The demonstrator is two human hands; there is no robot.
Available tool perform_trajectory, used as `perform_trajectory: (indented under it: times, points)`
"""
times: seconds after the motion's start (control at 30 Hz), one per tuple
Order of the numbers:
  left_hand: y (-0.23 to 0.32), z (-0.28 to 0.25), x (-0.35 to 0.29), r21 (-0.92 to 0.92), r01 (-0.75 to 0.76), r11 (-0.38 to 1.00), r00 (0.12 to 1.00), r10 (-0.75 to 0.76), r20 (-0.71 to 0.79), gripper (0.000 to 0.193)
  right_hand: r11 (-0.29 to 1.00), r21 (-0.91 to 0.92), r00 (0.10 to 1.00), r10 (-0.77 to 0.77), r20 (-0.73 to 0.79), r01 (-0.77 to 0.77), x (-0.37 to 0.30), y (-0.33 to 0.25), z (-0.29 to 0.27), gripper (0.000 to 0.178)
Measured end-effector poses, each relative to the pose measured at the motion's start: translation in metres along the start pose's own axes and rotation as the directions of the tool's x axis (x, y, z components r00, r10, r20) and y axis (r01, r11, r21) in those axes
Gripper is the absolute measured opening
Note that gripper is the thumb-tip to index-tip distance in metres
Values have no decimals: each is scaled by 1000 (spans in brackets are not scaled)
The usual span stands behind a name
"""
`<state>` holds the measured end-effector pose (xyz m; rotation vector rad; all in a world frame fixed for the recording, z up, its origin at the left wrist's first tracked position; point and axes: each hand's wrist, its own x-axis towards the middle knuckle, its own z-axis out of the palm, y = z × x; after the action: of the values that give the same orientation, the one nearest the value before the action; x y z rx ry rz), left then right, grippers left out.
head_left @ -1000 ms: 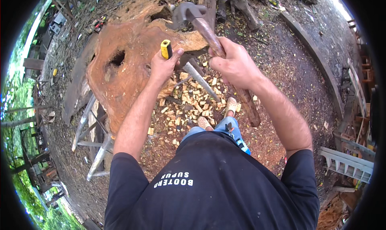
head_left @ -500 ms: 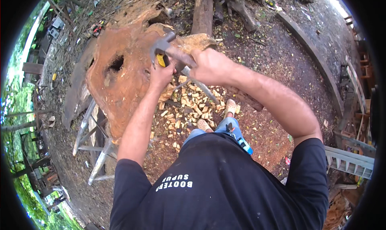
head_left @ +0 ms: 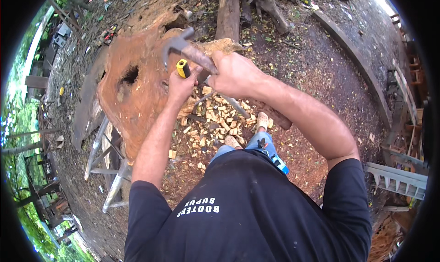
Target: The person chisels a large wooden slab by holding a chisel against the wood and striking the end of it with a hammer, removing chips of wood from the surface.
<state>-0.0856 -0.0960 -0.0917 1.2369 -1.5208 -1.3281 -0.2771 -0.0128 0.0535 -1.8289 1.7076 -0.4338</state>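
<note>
My left hand (head_left: 181, 85) is wrapped round a chisel (head_left: 183, 68) at the edge of a large reddish-brown wood slab (head_left: 144, 108). Only the yellow and black handle shows, its butt end up; the blade is hidden. In my right hand (head_left: 233, 74) is a claw hammer (head_left: 195, 56), gripped by its wooden handle. The hammer's dark metal head hovers just beyond the chisel's butt end and looks slightly blurred. A dark hollow (head_left: 130, 75) opens in the slab to the left of my hands.
Metal legs (head_left: 114, 188) support the slab. Pale wood chips (head_left: 215, 115) litter the ground around my feet (head_left: 261, 122). A log (head_left: 228, 14) lies beyond the slab, and a long plank (head_left: 357, 62) lies to the right. Farther right is a ladder-like grey frame (head_left: 398, 182).
The hammer head has moved slightly left and up, off the chisel's handle, which now shows its butt end. My left hand keeps its grip on the chisel.
</note>
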Motion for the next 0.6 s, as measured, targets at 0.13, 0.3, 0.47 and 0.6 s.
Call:
perform_trajectory:
  times: [0.13, 0.3, 0.47, 0.6]
  points:
    - [-1, 2, -2, -67, -18, 998, 1000, 16, -23, 30, 994, 105, 994, -6, -111, 18, -9, -19, -13, 40]
    - [-10, -3, 6, -20, -51, 998, 998, 52, 34, 16, 999, -36, 1000, -4, 20, 5, 6, 7, 26, 40]
    - [15, 1, -8, 63, -27, 998, 999, 30, -44, 14, 991, 60, 973, -105, -203, 120, -13, -33, -32, 35]
    - [8, -1, -4, 26, -17, 1000, 999, 18, -49, 14, 978, 115, 928, -124, -352, 174, -15, -32, -5, 29]
